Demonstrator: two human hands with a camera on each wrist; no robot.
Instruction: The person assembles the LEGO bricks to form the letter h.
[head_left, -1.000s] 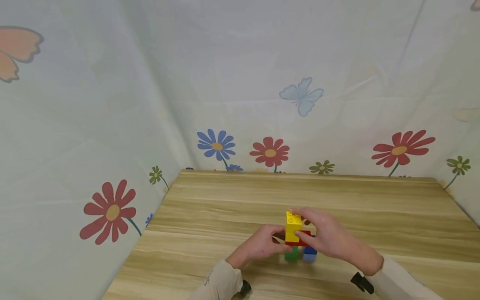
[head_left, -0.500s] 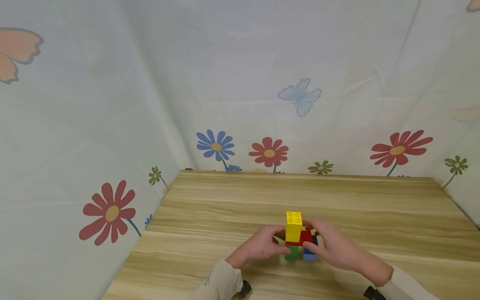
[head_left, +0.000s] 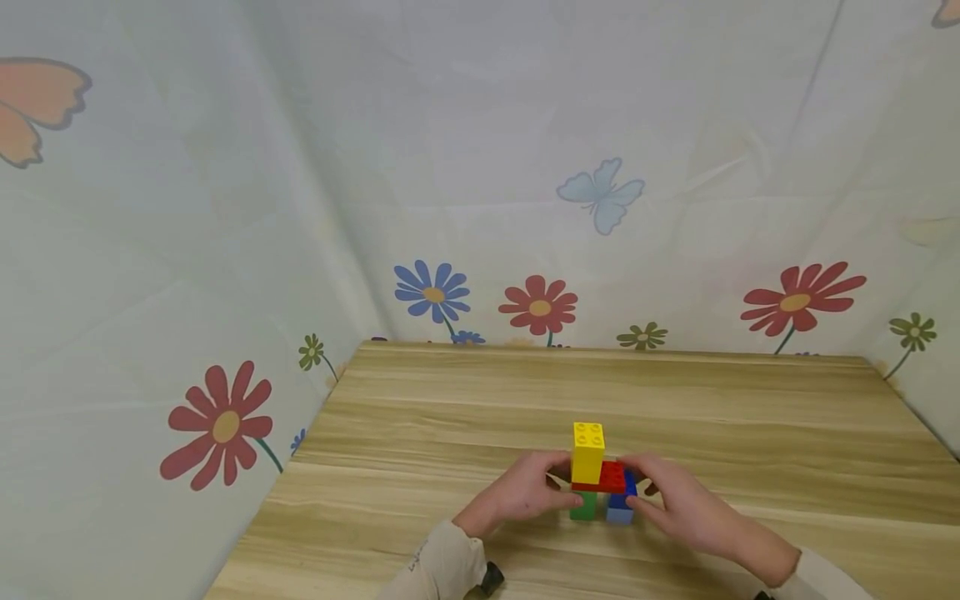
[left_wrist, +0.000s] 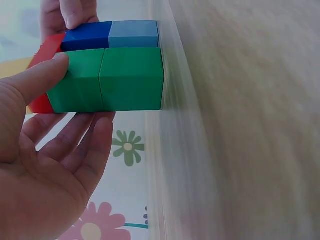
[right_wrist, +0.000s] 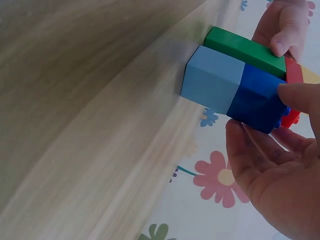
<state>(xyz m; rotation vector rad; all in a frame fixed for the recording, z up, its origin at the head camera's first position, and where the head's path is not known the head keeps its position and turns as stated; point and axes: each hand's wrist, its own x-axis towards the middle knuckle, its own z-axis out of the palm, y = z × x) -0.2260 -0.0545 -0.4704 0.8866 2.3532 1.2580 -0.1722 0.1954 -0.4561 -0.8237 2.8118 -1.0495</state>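
A small toy-brick structure stands on the table. Two stacked green bricks (head_left: pixel 584 506) form its left leg; a dark blue brick (right_wrist: pixel 257 100) on a light blue brick (right_wrist: pixel 212 77) forms the right. Across both lies a flat red brick (head_left: pixel 612 476), topped on its left by a yellow brick (head_left: pixel 587 461). My left hand (head_left: pixel 528 487) pinches the upper green brick, thumb in front and fingers behind. On the other side my right hand (head_left: pixel 690 510) holds the dark blue brick between thumb and fingers. Some studs of the dark blue brick show beyond the red one.
The wood-grain table (head_left: pixel 450 400) reaches back to a pale hanging cloth (head_left: pixel 480 167) printed with flowers and butterflies. Cloth also hangs along the left and right sides.
My right hand has let go of the yellow brick and moved right and down, past the red brick, to the dark blue brick. My left hand has stayed in place.
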